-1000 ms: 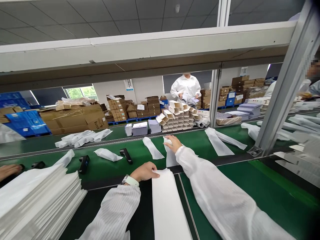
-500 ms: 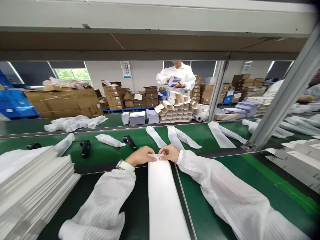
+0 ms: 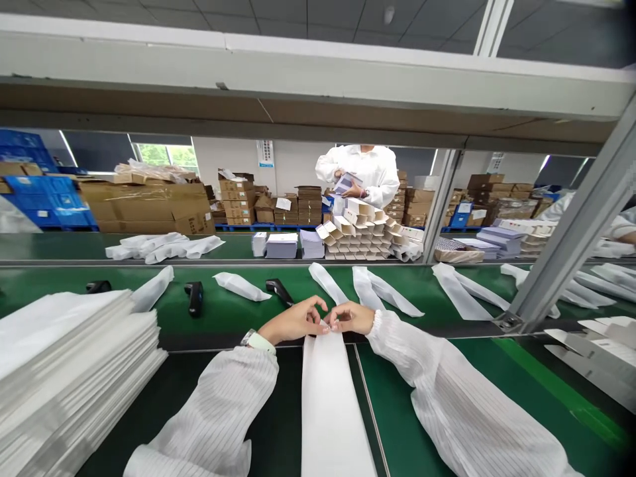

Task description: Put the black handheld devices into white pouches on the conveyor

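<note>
A long white sleeve (image 3: 334, 404) lies lengthwise on the dark surface in front of me, its far end pinched between both hands. My left hand (image 3: 297, 320) is closed on the left of that end, thumb and fingertips at its edge. From the right, my right hand (image 3: 352, 318) pinches the same end, fingertips touching or nearly touching those of my left hand. What the fingertips fold or hold in detail is too small to tell. Beyond the hands, a translucent white sleeve (image 3: 326, 283) lies on the green belt (image 3: 298, 315).
A tall stack of white sheets (image 3: 74, 371) stands at left. Black handheld devices (image 3: 195, 299) lie on the belt. A metal post (image 3: 571, 218) slants at right beside white boxes (image 3: 596, 361). Across the belt, a person (image 3: 360, 173) holds a box behind stacked open cartons (image 3: 358, 232).
The view has tilted up and shifted left. My hands have come closer together at the sleeve's far end. The person across the belt has tilted the held box.
</note>
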Available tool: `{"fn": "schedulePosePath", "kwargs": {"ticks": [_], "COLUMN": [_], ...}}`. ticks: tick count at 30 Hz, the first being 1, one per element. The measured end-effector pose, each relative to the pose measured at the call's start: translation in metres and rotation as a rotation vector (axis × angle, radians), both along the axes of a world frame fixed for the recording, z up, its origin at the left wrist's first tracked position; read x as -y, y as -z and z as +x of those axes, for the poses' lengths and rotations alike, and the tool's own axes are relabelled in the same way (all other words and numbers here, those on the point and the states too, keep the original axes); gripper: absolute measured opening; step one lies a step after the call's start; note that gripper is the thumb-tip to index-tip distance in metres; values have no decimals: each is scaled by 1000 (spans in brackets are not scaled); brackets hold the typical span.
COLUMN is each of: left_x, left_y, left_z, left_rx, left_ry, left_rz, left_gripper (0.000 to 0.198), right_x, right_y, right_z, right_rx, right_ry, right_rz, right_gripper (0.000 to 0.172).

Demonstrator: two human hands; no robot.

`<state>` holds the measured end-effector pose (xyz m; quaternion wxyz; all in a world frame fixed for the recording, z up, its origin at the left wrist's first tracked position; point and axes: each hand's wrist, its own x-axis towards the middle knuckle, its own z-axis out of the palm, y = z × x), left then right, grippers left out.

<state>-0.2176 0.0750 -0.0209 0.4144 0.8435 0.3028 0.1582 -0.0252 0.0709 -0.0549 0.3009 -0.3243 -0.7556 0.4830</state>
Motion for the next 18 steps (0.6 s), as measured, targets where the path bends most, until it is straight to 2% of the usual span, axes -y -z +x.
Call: {"fn": "schedulePosePath", "kwargs": {"ticks": [2, 6, 10, 16, 18], "left_x": [2, 4, 5, 8, 9], "left_y": [-2, -3, -5, -13, -15], "left_z": [0, 2, 1, 0, 0], "left_rx": [2, -38, -49, 137, 186], "left_ry": [20, 56, 32, 23, 32], "left_rz": [-10, 14, 15, -70, -96], "left_gripper": [37, 24, 29, 31, 30], "right_x": [1, 0, -2, 1, -3], "right_y": [-2, -1, 0, -12, -19], "right_z": [0, 1, 7, 17, 16], "right_rx": [-21, -61, 71, 126, 133], "right_ry": [-19, -47, -68, -218, -196], "right_rz": [17, 17, -54, -150, -124], "right_gripper": [24, 22, 23, 25, 26]}}
